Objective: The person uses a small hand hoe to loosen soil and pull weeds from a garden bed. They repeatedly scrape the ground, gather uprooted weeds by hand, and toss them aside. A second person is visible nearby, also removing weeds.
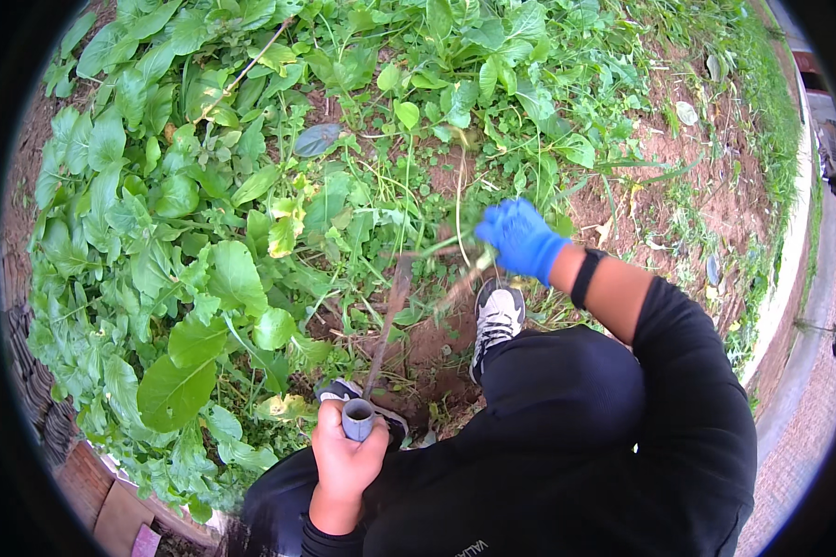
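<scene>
My bare left hand grips the grey tubular handle of a hand tool, its hollow end facing up. From the handle a long, narrow, rusty metal blade, perhaps a sickle's, reaches forward over the soil. My right hand, in a blue glove, is closed on the stems of an uprooted weed. The weed's pale root end is blurred and points down left, above the soil near my right shoe. Green stalks run left from the glove towards the blade's tip.
Broad-leaved green plants grow densely on the left and ahead. A dry stick lies across leaves at upper left. Bare reddish soil shows at right, bounded by a pale curb. Dark stacked roof tiles stand at the left edge.
</scene>
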Motion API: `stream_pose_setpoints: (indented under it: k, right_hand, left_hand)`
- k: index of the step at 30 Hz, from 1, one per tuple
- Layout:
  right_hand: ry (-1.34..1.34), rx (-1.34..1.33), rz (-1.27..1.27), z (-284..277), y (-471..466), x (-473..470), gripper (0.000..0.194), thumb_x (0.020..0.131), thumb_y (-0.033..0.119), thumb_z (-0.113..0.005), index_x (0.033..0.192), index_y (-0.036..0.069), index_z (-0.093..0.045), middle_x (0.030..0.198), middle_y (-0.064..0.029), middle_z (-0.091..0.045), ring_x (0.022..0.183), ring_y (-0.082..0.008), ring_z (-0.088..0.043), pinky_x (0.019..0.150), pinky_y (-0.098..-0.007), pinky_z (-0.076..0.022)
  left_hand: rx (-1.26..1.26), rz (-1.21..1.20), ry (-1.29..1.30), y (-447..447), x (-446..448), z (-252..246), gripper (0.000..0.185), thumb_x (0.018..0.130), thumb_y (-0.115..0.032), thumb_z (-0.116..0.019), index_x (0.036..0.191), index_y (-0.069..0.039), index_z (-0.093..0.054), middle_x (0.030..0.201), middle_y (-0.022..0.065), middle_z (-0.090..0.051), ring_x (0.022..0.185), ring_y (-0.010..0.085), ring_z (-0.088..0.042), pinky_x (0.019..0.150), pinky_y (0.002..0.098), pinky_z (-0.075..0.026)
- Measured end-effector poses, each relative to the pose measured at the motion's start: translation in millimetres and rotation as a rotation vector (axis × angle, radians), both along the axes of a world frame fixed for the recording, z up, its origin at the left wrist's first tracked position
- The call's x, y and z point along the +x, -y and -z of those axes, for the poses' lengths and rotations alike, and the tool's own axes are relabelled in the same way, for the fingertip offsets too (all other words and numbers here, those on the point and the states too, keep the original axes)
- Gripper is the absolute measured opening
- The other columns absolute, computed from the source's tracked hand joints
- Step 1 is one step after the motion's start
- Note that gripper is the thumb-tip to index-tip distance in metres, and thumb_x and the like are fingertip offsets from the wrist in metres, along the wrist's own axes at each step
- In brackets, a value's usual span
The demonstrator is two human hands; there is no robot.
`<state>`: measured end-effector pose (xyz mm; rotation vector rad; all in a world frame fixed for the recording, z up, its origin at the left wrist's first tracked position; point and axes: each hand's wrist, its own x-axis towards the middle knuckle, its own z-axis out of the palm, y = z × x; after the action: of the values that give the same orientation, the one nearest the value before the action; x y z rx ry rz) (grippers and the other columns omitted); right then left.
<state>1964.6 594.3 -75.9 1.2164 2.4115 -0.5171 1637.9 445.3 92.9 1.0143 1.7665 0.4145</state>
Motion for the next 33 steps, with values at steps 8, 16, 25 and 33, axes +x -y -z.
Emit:
stream_pose_setpoints:
  k: [8, 16, 25, 33]
  right_hand:
    - [0.328, 0.191, 0.629, 62, -102, 60, 0.048, 0.079, 0.024, -0.064, 0.123, 0.005, -0.055, 0.127, -0.0184, -0.055, 0.126, -0.0335, -0.047, 0.107, -0.0442, -0.0346]
    - [0.258, 0.019, 1.019, 74, -118, 69, 0.067, 0.080, 0.037, -0.069, 0.131, 0.001, -0.045, 0.130, -0.0214, -0.055, 0.122, -0.0356, -0.054, 0.103, -0.0430, -0.0419]
    - [0.135, -0.054, 1.131, 70, -109, 58, 0.049, 0.085, 0.038, -0.062, 0.115, 0.000, -0.062, 0.122, -0.0275, -0.060, 0.116, -0.0399, -0.057, 0.099, -0.0439, -0.0455]
    - [0.198, -0.051, 0.939, 62, -103, 58, 0.044, 0.086, 0.034, -0.058, 0.115, 0.001, -0.062, 0.122, -0.0244, -0.061, 0.115, -0.0382, -0.058, 0.099, -0.0452, -0.0452]
  left_hand:
    - [-0.003, -0.091, 0.004, 4, 3, 8, 0.028, 0.073, 0.000, -0.071, 0.085, -0.007, -0.046, 0.073, -0.0003, -0.055, 0.065, 0.0072, -0.049, 0.060, 0.0245, -0.043]
    - [-0.066, -0.127, -0.004, 2, 3, 14, 0.027, 0.073, 0.000, -0.070, 0.086, -0.007, -0.048, 0.074, -0.0003, -0.055, 0.066, 0.0076, -0.051, 0.061, 0.0245, -0.043]
    - [-0.069, -0.126, 0.033, 2, -2, 17, 0.027, 0.073, -0.001, -0.071, 0.087, -0.007, -0.048, 0.074, -0.0011, -0.054, 0.065, 0.0070, -0.049, 0.059, 0.0249, -0.042]
    - [-0.054, -0.124, -0.010, 0, -6, 17, 0.025, 0.073, -0.006, -0.073, 0.086, -0.006, -0.051, 0.071, 0.0054, -0.061, 0.062, 0.0099, -0.054, 0.060, 0.0285, -0.048]
